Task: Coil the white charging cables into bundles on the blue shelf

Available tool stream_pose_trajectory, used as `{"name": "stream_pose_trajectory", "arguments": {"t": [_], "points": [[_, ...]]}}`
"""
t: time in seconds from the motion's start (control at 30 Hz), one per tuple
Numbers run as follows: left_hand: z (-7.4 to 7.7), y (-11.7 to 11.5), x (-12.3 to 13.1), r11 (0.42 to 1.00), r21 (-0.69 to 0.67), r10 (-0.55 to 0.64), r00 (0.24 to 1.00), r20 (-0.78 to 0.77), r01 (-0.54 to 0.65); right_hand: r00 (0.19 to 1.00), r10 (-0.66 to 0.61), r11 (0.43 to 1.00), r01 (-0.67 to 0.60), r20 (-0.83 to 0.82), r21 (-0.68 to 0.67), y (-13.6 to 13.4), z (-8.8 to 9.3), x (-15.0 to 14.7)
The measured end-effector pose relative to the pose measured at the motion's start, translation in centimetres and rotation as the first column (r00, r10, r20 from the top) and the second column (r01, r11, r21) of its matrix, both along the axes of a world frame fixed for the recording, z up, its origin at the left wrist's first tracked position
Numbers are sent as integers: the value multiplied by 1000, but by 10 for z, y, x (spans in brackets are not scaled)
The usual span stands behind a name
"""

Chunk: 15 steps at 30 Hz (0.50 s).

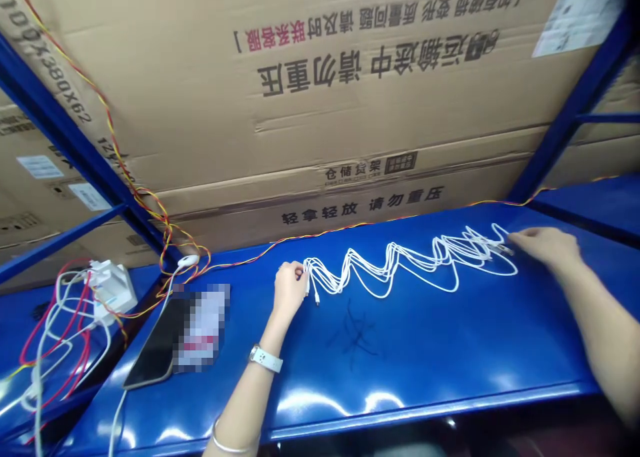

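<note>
A bundle of white charging cables (405, 264) lies in loose zigzag waves along the blue steel shelf (425, 350). My left hand (289, 289) grips the bundle's left end, where a small connector dangles just below the fingers. At the far end, my right hand (545, 247) has its fingertips on the gathered cable ends, close to their metal connectors. A white-strapped watch (265, 358) and a thin bangle (230, 444) sit on my left wrist.
A smartphone (155, 344) with a pixelated patch beside it lies left of my left hand, wired to a white plug (187, 262). A white charger (113, 290) with red and white wires stands further left. Printed cardboard boxes (350, 110) and a twisted red-yellow wire (350, 226) run behind the shelf.
</note>
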<state>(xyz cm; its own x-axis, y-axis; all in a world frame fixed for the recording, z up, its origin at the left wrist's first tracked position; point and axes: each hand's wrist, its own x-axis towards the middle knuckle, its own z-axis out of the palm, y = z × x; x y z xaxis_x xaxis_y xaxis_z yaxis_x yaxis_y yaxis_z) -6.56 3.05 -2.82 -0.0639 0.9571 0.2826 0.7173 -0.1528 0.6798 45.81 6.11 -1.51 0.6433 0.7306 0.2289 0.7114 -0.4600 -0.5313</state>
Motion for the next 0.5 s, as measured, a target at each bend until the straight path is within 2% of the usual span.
{"name": "stream_pose_trajectory", "arguments": {"t": [0.1,0.2,0.37,0.5], "points": [[-3,-1,5,1000,-21,2,999,-48,-3,1000,23,981,-26,-18,-193,3,-2,-7],[-3,-4,9,998,-61,-9,996,-90,4,997,75,975,-80,-32,-206,4,-2,-12],[0,-7,11,993,-106,-63,992,-111,51,996,87,979,-91,-29,-180,4,-2,-11],[2,-6,6,996,-84,-27,988,-152,15,994,106,987,-106,-11,-119,2,-1,-12]]}}
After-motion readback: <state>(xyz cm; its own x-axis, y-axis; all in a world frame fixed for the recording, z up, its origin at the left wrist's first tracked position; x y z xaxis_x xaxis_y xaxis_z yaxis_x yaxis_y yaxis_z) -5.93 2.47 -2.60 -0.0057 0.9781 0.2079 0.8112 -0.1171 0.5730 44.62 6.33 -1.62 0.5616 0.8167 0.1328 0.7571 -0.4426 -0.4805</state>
